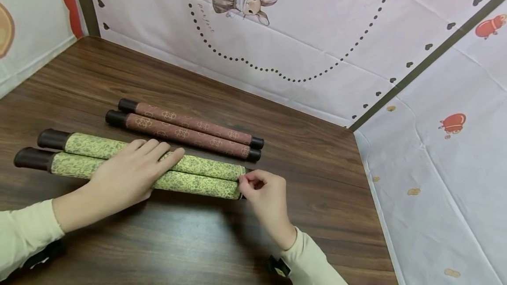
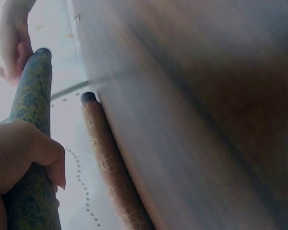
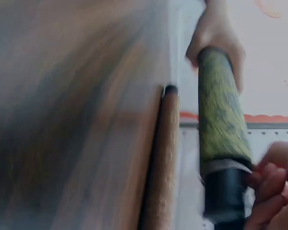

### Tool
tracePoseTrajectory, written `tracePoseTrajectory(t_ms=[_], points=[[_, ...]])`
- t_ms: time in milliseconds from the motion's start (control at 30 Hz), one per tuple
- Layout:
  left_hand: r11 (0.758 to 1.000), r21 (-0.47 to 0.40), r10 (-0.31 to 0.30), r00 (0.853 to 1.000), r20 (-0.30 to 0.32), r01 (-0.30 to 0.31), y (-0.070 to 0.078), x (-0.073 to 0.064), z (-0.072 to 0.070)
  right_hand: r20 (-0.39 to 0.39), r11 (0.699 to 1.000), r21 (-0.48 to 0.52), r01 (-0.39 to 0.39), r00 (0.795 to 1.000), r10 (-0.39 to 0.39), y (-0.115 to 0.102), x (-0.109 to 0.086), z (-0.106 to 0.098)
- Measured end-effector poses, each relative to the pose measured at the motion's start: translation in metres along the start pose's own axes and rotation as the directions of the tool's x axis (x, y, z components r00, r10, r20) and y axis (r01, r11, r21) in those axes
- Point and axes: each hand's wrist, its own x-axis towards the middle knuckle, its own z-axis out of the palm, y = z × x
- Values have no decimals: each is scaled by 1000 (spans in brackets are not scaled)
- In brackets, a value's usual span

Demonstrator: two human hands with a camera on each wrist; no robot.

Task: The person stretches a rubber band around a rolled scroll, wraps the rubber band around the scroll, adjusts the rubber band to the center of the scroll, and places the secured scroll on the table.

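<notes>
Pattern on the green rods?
Green rods: dark, leafy floral print on yellow-green; clearest in head view.

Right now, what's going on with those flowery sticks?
Somebody's left hand grips the two yellow-green floral rods around their middle, side by side, up off the wooden table. Their right hand pinches at one end of the pair, where the patterned covering meets the dark end pieces. The two reddish-brown flower-patterned rods lie next to each other on the table, and neither hand touches them.
</notes>
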Motion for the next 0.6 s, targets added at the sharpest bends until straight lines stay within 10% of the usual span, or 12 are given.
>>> tracePoseTrajectory(t_ms=[133,333,600], points=[[999,-9,-37,999,-3,36,3,4,-3,2,961,249,-123,992,126,-7,-5,-3],[988,-82,-133,991,-2,132,-5,9,-8,117,924,347,-163,985,129,-17,-20,-6],[966,-181,-197,979,-50,185,-7,8,-13,352,770,553,-317,927,129,5,-30,4]])
